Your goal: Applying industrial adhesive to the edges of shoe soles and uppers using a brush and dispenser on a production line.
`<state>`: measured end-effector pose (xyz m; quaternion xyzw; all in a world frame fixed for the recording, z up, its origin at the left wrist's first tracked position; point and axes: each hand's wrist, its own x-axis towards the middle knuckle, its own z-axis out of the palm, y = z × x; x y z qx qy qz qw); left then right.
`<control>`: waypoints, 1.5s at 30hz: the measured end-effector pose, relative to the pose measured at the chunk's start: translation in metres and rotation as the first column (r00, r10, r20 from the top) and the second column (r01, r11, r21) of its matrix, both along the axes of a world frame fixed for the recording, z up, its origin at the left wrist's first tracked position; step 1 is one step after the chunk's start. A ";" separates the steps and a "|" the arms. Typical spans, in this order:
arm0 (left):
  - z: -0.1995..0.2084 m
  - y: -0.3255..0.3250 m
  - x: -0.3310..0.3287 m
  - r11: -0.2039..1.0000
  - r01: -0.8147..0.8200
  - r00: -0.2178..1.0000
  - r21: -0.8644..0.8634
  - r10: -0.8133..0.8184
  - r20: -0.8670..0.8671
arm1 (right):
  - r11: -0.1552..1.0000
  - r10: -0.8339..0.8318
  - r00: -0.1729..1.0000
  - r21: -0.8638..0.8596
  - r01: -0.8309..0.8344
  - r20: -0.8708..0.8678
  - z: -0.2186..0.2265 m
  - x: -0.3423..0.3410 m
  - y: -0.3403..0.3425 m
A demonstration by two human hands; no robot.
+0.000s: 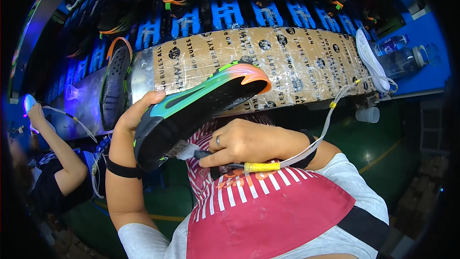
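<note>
A shoe sole [191, 108], black underneath with a green, blue and orange sidewall, is held up tilted in front of me. My left hand [139, 112] grips it near its left end, thumb along the sidewall. In my right hand [237, 141] is a brush [189, 151] with pale bristles and a dark handle; a clear tube with yellow tape runs from its handle end. The bristles touch or nearly touch the sole's lower edge. Fingers of my left hand behind the sole are hidden.
A second dark sole [116, 84] lies on the bench to the left. Printed brown paper under clear film [215, 60] covers the bench. At right are a white sole [370, 60] and a clear bottle [405, 61]. Blue racks [227, 15] line the back. A co-worker's arm [60, 151] reaches in at left.
</note>
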<state>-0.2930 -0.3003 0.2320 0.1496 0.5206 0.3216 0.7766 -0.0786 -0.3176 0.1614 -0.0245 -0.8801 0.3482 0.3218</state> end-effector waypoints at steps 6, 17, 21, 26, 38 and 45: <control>0.006 -0.026 0.014 0.941 -0.019 0.981 0.337 0.082 -0.173 | 0.993 -0.093 0.994 0.061 0.096 -0.053 -0.005 0.002 -0.003; 0.004 -0.025 0.001 0.978 -0.158 0.973 0.140 0.178 -0.148 | 0.991 -0.109 0.994 0.077 0.107 0.016 -0.008 0.005 -0.007; 0.006 -0.020 0.000 0.980 -0.168 0.954 0.105 0.188 -0.235 | 0.982 -0.125 0.991 0.149 0.116 0.051 -0.010 0.002 -0.008; 0.009 -0.026 -0.001 0.966 -0.256 0.966 0.033 0.257 -0.023 | 0.991 -0.119 0.991 0.065 0.115 0.061 -0.013 0.009 -0.010; -0.053 -0.042 -0.012 0.985 -0.149 0.976 0.087 0.132 0.172 | 0.906 -0.263 0.959 -0.370 0.206 -0.109 -0.017 0.005 0.006; -0.087 -0.045 -0.016 0.956 -0.158 0.948 0.246 0.077 0.308 | 0.685 -0.515 0.852 -0.640 0.348 -0.088 -0.029 0.016 0.027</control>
